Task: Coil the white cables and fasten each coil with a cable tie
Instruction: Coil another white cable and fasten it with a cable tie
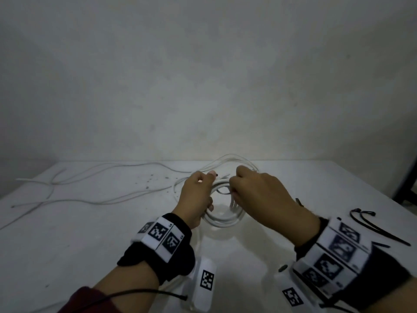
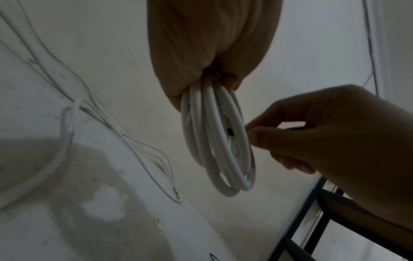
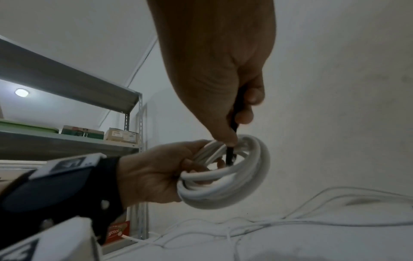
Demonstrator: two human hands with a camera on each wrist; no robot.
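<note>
One coil [image 3: 225,174] of white cable is being held above the counter [image 1: 90,233], with the left hand [image 1: 196,199] curling its fingers around the coil's left side while the right hand [image 1: 259,195] is pinching a black cable tie [image 3: 230,153] that is passing through the coil's loops. Several loose white cables [image 1: 90,188] are lying spread on the counter to the left and behind, and spare black cable ties [image 1: 374,227] are lying near the right wrist. Metal shelving [image 3: 78,109] carrying boxes is standing beyond the counter.
</note>
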